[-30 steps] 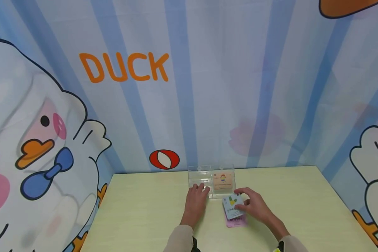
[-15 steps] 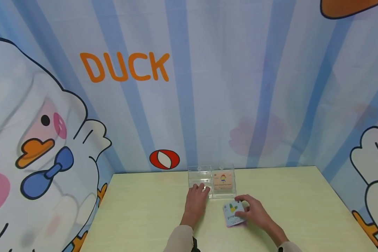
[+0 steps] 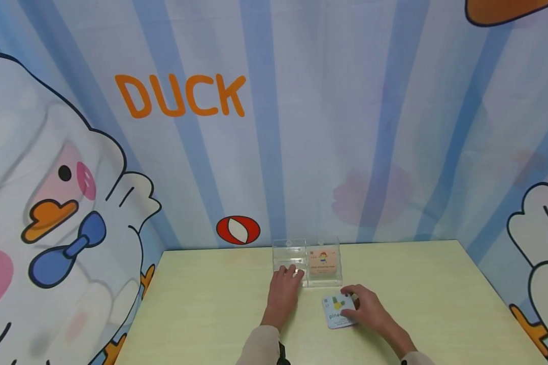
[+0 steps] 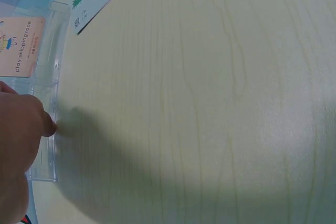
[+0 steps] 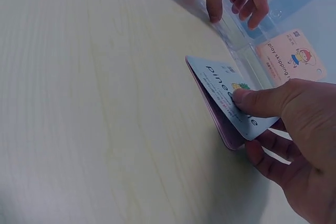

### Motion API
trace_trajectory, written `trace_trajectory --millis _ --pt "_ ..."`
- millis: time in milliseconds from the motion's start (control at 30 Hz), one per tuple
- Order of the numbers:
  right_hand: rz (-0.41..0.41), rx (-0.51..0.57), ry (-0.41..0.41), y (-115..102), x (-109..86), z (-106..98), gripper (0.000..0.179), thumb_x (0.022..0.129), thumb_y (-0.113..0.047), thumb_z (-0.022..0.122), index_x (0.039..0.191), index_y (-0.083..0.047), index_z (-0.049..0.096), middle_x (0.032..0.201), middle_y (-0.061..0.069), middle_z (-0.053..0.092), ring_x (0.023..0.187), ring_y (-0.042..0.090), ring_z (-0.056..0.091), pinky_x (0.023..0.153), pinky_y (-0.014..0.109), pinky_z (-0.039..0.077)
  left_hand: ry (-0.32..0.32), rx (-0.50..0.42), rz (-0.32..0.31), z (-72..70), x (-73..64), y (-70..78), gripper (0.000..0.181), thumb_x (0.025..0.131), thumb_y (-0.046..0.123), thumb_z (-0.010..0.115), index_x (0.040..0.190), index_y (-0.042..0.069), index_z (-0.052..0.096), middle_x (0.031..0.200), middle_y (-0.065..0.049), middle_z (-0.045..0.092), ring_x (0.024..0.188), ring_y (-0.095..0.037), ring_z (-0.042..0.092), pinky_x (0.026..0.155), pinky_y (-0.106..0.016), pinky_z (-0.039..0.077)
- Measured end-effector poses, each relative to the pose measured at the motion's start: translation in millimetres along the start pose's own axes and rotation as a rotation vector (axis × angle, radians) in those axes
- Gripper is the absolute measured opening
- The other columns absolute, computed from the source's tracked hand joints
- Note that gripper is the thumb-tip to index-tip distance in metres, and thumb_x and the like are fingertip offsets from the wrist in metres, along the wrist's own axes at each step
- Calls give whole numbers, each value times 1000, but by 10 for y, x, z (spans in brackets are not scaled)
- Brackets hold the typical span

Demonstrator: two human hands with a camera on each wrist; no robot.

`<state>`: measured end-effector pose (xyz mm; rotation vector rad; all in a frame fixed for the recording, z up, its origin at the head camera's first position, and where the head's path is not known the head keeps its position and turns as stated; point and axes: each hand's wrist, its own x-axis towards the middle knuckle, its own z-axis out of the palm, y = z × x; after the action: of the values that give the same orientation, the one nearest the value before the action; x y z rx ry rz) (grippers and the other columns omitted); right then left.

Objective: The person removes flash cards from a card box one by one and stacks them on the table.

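A clear plastic two-compartment card holder (image 3: 289,249) stands at the back of the table, a peach "play skipping rope" card (image 3: 323,262) in its right compartment. My left hand (image 3: 284,294) grips the left compartment, thumb at the front edge and fingers curled over into it. In front of the holder, my right hand (image 3: 370,310) pinches a light blue pineapple card (image 3: 334,312), thumb on its face. Beneath it in the right wrist view lies a purple-pink card (image 5: 226,132), with a narrow gap between the two along one side. Fingers of the right hand reach under the cards' edge.
The pale wood-grain table (image 3: 201,304) ends at a striped blue curtain (image 3: 301,126) behind the holder. Cartoon ducks are printed on the curtain at left and right.
The pineapple card has moved down toward me and over the purple-pink eraser card, which it now covers in the head view. My right hand moved with it; the left stayed put.
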<state>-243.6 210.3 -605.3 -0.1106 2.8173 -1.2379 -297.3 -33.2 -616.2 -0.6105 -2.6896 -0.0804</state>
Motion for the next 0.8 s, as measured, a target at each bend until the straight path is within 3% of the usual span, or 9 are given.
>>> trace_trajectory --millis 267,800 --pt "-31 -61 -3 41 17 33 49 77 -4 89 121 -2 69 104 2 61 83 15 51 68 25 44 3 0 1 -2 0 -11 38 86 1 76 118 19 70 109 -2 65 98 -23 58 87 -38 52" --pt "-52 -66 -10 61 -5 17 45 76 -9 91 116 -4 71 105 3 59 83 16 50 69 26 44 17 -2 9 6 -3 -6 38 85 0 76 117 19 70 108 -3 64 97 -23 57 86 -39 52"
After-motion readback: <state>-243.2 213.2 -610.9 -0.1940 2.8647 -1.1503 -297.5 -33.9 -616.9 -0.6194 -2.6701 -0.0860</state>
